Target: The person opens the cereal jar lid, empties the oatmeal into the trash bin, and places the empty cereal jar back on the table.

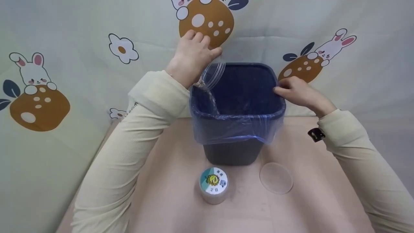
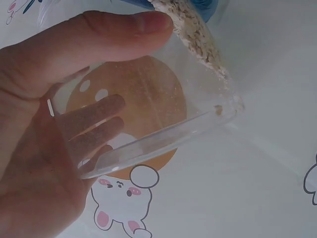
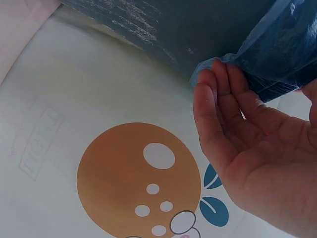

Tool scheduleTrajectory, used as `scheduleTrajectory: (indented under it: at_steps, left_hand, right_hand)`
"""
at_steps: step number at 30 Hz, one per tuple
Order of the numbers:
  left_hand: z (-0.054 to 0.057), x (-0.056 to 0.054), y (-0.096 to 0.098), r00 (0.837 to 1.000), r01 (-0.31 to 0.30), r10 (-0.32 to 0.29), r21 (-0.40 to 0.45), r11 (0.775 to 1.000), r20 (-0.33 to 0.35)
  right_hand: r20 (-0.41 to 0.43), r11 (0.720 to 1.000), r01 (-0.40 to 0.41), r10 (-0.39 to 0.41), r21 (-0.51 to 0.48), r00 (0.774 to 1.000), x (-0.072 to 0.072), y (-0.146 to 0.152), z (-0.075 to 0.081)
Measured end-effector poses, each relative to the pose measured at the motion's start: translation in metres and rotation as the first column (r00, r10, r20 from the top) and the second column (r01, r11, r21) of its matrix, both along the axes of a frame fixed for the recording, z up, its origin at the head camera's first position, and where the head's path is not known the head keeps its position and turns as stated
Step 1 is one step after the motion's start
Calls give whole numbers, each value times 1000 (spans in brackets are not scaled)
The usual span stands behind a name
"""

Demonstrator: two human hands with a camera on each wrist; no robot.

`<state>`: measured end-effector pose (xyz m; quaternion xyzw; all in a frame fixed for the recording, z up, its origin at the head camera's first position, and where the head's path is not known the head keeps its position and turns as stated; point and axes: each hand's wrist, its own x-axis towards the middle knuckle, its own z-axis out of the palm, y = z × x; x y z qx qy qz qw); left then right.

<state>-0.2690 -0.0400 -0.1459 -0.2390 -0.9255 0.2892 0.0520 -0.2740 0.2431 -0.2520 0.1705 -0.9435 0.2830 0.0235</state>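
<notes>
My left hand [image 1: 193, 58] grips a clear plastic jar [image 1: 214, 73], tipped over the left side of a dark trash can [image 1: 234, 152]. In the left wrist view, thumb and fingers wrap round the jar [image 2: 148, 144], and pale brown flaky bits [image 2: 195, 37] lie along its side toward the mouth. Some bits show at the jar's lip above the can's inside. A thin blue bag [image 1: 233, 129] lines the can and folds down over its rim. My right hand [image 1: 299, 92] holds the can's right rim, thumb on top and fingers [image 3: 233, 99] against the bag outside.
In front of the can stands a small lidded jar [image 1: 214, 186] with a sunflower label on top. To its right a clear round lid [image 1: 276, 178] lies on the pinkish table [image 1: 168, 200]. A printed curtain [image 1: 81, 81] with rabbits hangs close behind the can.
</notes>
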Motion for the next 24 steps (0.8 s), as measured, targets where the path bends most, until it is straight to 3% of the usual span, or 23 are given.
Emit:
scheduleTrajectory:
  at_steps: [24]
  left_hand:
    - [-3,1,9,1000,16,-16,-18,1000,-1]
  right_hand:
    - [26,1000,-6,6,-7,1000,-1,0,0]
